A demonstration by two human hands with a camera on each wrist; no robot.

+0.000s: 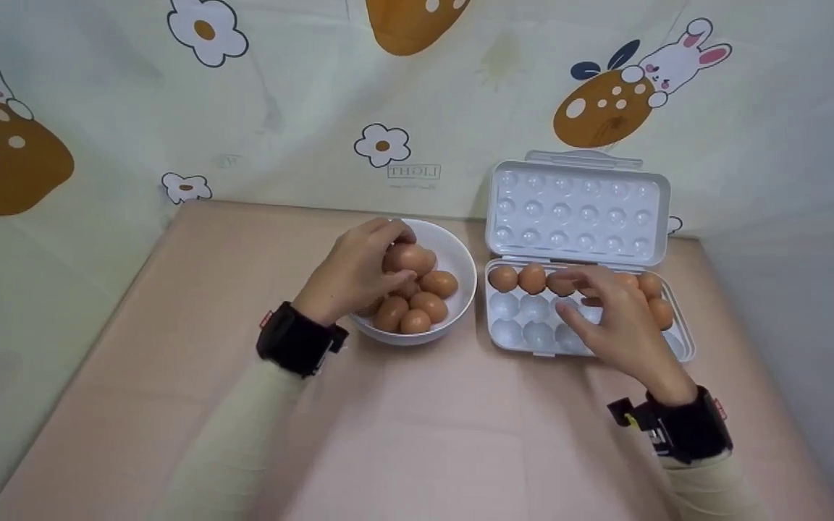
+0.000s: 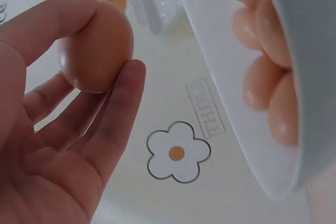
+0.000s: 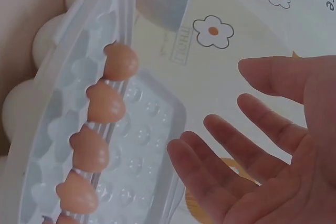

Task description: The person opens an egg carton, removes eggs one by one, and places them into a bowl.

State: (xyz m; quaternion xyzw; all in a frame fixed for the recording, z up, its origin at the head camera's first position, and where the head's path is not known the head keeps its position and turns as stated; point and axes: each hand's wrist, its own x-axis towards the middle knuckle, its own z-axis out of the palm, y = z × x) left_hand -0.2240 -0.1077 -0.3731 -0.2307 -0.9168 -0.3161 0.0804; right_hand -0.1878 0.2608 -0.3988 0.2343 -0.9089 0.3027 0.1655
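Note:
Over the white bowl (image 1: 458,253), my left hand (image 1: 352,273) holds a brown egg (image 2: 97,48) between thumb and fingers. More brown eggs (image 1: 429,307) lie piled in the bowl beneath it. My right hand (image 1: 620,325) hovers above the egg tray (image 1: 507,335), and in the right wrist view its fingers are spread with nothing between them. Eggs (image 3: 107,102) stand along the tray's back row, and several sit at its right end. Other cups in the middle and front rows at the left hold none. The right hand hides part of the tray in the head view.
The tray's dimpled lid (image 1: 576,210) stands raised behind it, close to the patterned backdrop (image 1: 301,130). Bowl and tray stand side by side toward the back of the pinkish tabletop (image 1: 417,434), with a narrow gap between them.

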